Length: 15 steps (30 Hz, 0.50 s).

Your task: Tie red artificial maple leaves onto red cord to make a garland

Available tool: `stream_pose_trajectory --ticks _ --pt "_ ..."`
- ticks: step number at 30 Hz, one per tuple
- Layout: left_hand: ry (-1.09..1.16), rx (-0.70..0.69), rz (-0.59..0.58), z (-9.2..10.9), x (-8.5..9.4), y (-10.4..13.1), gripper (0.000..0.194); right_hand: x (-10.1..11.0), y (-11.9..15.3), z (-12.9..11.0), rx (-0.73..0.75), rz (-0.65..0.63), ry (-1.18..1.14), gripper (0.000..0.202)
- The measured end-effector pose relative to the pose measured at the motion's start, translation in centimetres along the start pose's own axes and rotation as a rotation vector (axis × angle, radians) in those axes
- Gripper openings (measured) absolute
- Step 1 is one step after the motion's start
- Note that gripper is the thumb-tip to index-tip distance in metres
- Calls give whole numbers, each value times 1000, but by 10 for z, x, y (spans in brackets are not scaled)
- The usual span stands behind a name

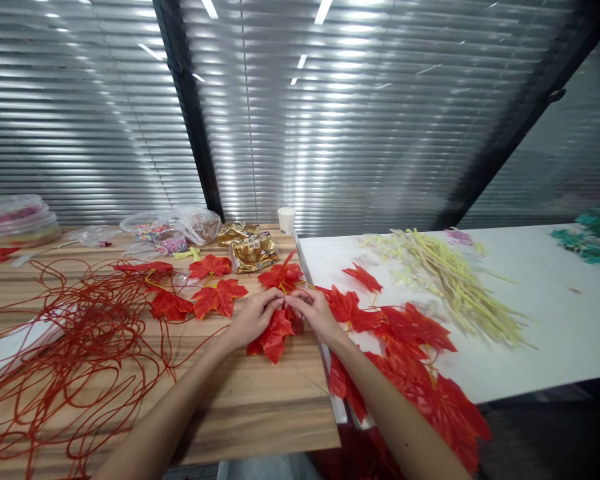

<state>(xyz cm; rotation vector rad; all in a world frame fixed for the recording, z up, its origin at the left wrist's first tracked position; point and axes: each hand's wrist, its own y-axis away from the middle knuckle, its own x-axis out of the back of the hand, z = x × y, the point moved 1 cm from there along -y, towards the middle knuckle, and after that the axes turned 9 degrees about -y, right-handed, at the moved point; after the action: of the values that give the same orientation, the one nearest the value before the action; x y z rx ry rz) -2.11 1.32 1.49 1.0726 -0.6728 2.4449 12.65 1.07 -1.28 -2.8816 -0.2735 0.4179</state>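
My left hand (pixel 257 316) and my right hand (pixel 316 312) meet at the near right of the wooden table, fingertips pinched close together. Between them is the stem joint of some red artificial maple leaves; one leaf (pixel 274 335) hangs below the fingers and another (pixel 280 275) stands above. A thin red cord runs from the big tangle of red cord (pixel 100 320) on the left toward my hands and loops by my right fingers. Exactly what each fingertip grips is partly hidden. A garland of red maple leaves (pixel 410 353) trails away under my right forearm.
Loose maple leaves (pixel 221 298) lie left of my hands. Behind are gold wrappers (pixel 253 252), a paper cup (pixel 287 220), plastic bags (pixel 197 223) and tubs (pixel 17 219). A white table (pixel 555 320) adjoins on the right, bearing yellow stems (pixel 455 287) and green foliage (pixel 590 237).
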Motion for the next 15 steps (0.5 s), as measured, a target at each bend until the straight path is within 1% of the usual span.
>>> stream_pose_trajectory --ticks 7,15 --pt "-11 -11 -2 -2 -2 0 21 0 0 2 -7 -7 -6 17" --pt "-64 -46 -17 -4 -6 1 20 -3 0 -1 -19 -23 3 20"
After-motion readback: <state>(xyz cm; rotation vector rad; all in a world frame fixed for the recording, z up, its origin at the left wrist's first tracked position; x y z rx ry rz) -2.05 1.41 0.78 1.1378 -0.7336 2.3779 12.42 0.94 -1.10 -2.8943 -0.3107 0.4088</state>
